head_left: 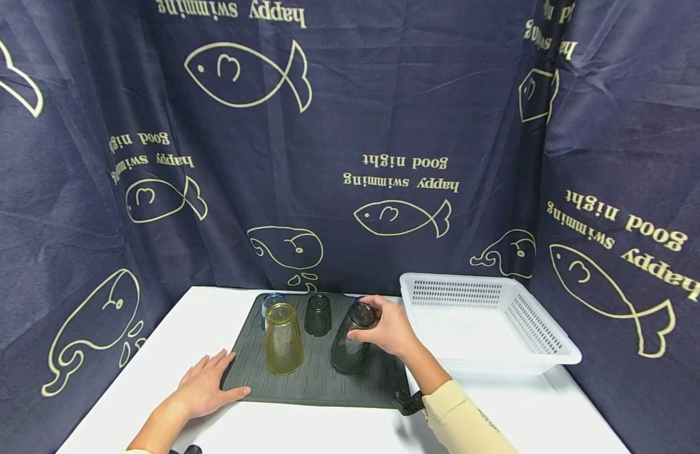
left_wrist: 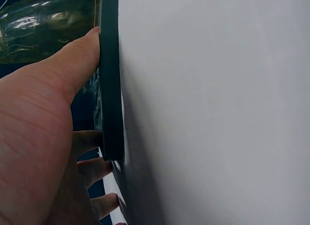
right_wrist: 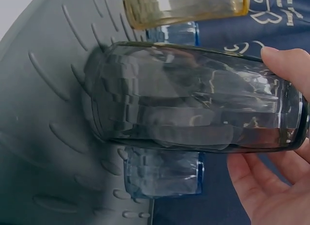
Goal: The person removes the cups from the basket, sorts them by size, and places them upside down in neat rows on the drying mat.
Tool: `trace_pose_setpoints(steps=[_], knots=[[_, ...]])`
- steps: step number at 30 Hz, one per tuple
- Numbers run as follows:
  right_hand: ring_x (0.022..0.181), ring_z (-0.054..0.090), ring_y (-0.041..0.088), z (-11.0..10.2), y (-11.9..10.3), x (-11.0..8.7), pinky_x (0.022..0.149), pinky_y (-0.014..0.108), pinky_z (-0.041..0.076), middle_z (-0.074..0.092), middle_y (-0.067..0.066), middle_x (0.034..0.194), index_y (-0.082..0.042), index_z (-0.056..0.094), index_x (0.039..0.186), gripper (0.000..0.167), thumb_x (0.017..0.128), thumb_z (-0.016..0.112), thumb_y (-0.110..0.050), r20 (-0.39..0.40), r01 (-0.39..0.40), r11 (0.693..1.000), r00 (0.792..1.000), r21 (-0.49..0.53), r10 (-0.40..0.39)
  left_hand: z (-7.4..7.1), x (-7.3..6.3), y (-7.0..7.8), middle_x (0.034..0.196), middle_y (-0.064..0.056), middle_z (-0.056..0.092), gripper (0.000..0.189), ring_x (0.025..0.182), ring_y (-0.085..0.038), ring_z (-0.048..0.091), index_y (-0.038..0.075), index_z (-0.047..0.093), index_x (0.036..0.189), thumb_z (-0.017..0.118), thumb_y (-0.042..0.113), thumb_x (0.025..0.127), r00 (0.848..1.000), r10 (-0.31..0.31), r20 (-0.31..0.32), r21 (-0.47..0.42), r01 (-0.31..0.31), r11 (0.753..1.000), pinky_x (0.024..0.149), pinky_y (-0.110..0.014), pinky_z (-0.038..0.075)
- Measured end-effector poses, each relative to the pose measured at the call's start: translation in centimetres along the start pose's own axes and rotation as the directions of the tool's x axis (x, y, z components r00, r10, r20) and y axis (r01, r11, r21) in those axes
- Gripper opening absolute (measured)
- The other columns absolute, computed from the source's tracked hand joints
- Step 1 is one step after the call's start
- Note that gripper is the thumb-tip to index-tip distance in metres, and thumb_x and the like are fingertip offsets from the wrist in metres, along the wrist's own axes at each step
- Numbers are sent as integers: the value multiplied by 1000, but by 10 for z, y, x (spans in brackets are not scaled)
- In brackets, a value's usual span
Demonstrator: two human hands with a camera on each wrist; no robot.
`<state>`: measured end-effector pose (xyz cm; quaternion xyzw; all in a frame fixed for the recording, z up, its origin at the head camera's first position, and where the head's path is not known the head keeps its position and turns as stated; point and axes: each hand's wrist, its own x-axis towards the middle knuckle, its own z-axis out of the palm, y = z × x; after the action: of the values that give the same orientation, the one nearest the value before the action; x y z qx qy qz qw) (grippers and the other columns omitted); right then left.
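Note:
My right hand (head_left: 386, 325) grips a tall grey glass (head_left: 349, 347) around its narrow end, which points up. Its wide end is down at the dark drying mat (head_left: 321, 391); whether it touches cannot be told. In the right wrist view the fingers and thumb hold the grey glass (right_wrist: 193, 97) from both sides. My left hand (head_left: 205, 388) rests at the mat's front left corner with fingers spread, the thumb (left_wrist: 80, 58) against the mat edge (left_wrist: 110, 80). A tall yellow glass (head_left: 284, 343) stands on the mat between the hands.
Behind the yellow glass is a small blue glass (head_left: 266, 306), partly hidden. A small dark glass (head_left: 318, 318) stands at the mat's back middle. Another small blue glass (right_wrist: 164, 174) shows beyond the grey one. A white plastic basket (head_left: 492, 362) sits on the right, before dark curtains (head_left: 338, 139).

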<state>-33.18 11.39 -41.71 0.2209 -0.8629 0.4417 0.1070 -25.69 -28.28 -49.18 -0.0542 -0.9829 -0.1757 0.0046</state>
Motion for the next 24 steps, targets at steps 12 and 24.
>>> trace_pose_setpoints(steps=[12, 24], knots=[[81, 67, 6, 14, 4, 4, 73, 24, 56, 75, 1, 105, -10, 68, 128, 69, 68, 96, -30, 11, 67, 998, 998, 7, -67, 2, 0, -1, 153, -34, 42, 96, 139, -67, 33, -5, 47, 147, 73, 63, 84, 1000, 0, 5, -6, 0, 1000, 107, -79, 29], [91, 65, 10, 22, 10, 0, 78, 25, 53, 74, 1, 117, -12, 67, 132, 67, 73, 94, -29, -28, -22, 990, 999, 137, 26, 3, 1, -3, 155, -34, 39, 99, 140, -67, 30, -4, 45, 149, 72, 65, 84, 1000, -14, 26, -18, 14, 1000, 108, -79, 26]])
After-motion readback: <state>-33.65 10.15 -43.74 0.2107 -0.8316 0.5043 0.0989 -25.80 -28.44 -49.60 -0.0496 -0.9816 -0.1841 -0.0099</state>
